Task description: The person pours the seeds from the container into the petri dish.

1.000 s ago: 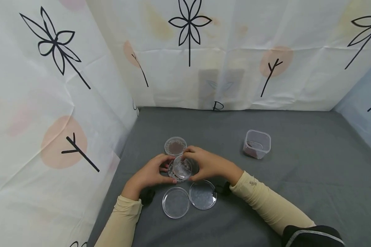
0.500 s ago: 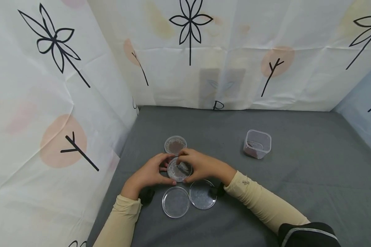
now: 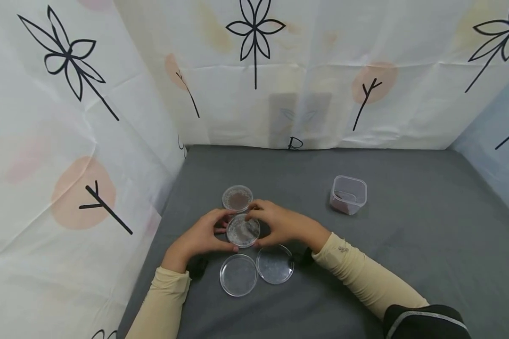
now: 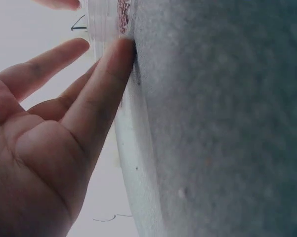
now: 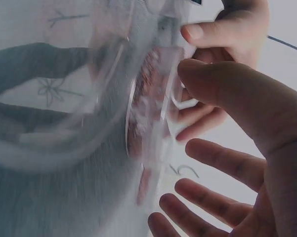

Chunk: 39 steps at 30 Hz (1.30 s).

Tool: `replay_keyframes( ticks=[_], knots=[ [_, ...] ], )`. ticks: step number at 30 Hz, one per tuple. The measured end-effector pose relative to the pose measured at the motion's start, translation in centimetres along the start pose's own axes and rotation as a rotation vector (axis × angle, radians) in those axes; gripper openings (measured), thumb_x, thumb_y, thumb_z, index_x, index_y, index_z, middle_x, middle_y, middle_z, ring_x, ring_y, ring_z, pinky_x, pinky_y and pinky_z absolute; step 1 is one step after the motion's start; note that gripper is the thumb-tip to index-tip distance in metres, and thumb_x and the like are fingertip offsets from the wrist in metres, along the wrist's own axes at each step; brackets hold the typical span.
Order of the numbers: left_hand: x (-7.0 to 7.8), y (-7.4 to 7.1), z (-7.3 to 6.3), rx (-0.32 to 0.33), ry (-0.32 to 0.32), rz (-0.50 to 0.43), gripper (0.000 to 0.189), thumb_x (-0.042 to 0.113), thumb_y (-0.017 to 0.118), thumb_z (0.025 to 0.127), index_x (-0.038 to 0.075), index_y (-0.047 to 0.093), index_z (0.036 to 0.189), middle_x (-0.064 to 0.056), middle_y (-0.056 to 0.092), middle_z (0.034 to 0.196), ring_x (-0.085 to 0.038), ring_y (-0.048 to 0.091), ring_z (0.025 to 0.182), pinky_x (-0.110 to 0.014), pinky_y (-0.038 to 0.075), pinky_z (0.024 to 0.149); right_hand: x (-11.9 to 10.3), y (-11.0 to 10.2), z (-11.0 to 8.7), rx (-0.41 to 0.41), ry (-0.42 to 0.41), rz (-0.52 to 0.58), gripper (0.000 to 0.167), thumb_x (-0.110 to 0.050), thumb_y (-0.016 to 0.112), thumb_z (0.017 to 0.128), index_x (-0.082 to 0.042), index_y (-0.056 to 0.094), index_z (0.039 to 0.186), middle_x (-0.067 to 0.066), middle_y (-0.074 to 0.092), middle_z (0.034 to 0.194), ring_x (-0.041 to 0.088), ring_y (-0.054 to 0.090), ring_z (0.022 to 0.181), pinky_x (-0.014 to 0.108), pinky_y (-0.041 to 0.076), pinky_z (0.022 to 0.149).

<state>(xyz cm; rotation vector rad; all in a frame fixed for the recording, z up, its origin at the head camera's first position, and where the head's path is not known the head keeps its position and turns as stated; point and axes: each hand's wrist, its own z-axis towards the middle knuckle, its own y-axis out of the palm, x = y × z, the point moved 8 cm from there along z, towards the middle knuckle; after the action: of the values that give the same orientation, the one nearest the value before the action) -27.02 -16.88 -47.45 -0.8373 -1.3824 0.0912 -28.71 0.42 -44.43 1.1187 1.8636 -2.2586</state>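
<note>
A clear round petri dish [image 3: 242, 231] with reddish-brown granules [image 5: 147, 74] inside lies between both hands, a clear piece sitting over its top. My left hand [image 3: 203, 235] holds its left side, thumb at the near edge and fingers at the far edge; its fingers reach the rim in the left wrist view. My right hand [image 3: 282, 225] surrounds the right side, the thumb at the rim and the other fingers spread loosely in the right wrist view. Just behind stands a second petri dish [image 3: 237, 197] holding brown material.
Two clear round dish pieces [image 3: 238, 275] [image 3: 275, 264] lie side by side in front of the hands. A clear square plastic tub [image 3: 348, 194] with some brown material stands to the right. Patterned cloth [image 3: 305, 80] hangs behind the grey tabletop [image 3: 407, 212].
The clear piece that my right hand held tilted over the middle dish has come down flat onto it. The right fingers have loosened; the left hand stays at the dish.
</note>
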Motion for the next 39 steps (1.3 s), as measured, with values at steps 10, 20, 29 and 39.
replay_keyframes(
  ticks=[10,20,29,39],
  knots=[
    [0.7,-0.6,-3.4,0.037,-0.046,0.089,0.086,0.027,0.094,0.084,0.005,0.051,0.155,-0.018,0.057,0.138,-0.036,0.06,0.127,-0.046,0.061,0.103,1.3,-5.3,-6.8,0.223,0.062,0.004,0.055,-0.026,0.086,0.092,-0.009,0.064,0.14,0.015,0.055,0.146,0.031,0.057,0.135,0.054,0.054,0.109],
    [2.2,0.1,-6.1,0.073,-0.059,0.086,0.077,0.036,0.092,0.086,0.007,0.058,0.148,-0.014,0.06,0.14,-0.034,0.063,0.124,-0.048,0.06,0.104,4.8,-9.9,-14.7,0.434,0.193,-0.053,0.05,-0.016,0.084,0.093,-0.007,0.064,0.138,0.018,0.056,0.147,0.038,0.056,0.135,0.062,0.054,0.103],
    [3.5,2.0,-7.4,0.057,-0.017,0.089,0.078,0.039,0.098,0.077,0.008,0.064,0.14,-0.011,0.065,0.124,-0.028,0.064,0.109,-0.037,0.063,0.094,8.6,-11.7,-20.2,0.543,0.407,-0.07,0.079,-0.028,0.093,0.083,-0.005,0.055,0.149,0.023,0.048,0.151,0.05,0.044,0.14,0.076,0.041,0.106],
    [4.0,3.7,-7.7,0.029,0.01,0.065,0.094,0.037,0.105,0.063,0.008,0.063,0.143,-0.01,0.065,0.125,-0.025,0.065,0.106,-0.029,0.061,0.092,12.2,-10.5,-22.5,0.502,0.599,0.028,0.11,-0.036,0.09,0.087,-0.004,0.023,0.168,0.035,0.037,0.157,0.056,0.042,0.142,0.077,0.044,0.108]
  ],
)
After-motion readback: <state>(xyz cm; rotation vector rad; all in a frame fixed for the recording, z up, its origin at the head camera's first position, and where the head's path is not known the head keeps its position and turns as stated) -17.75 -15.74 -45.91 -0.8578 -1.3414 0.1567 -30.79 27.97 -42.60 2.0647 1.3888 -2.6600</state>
